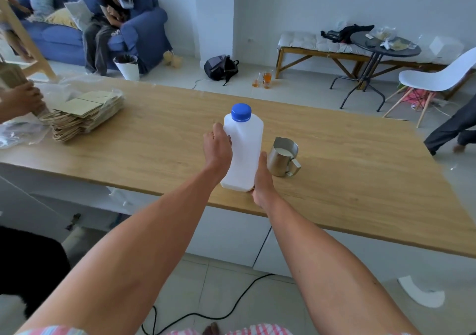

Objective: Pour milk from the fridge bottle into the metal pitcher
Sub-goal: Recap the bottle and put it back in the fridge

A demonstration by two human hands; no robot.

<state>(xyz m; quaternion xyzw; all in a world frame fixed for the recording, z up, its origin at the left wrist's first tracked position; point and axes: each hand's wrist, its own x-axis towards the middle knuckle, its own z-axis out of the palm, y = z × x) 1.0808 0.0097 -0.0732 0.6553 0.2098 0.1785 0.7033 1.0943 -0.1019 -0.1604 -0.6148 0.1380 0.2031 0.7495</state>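
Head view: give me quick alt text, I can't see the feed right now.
Both hands hold an upright white milk bottle with its blue cap on, the left hand at its side, the right hand near its base. A metal pitcher holding milk stands just right on the wooden table.

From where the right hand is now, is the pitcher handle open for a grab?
Probably yes. The right hand grips the bottle low down, just beside the pitcher. The handle faces the near right with bare table around it, but the hand would have to let go first.
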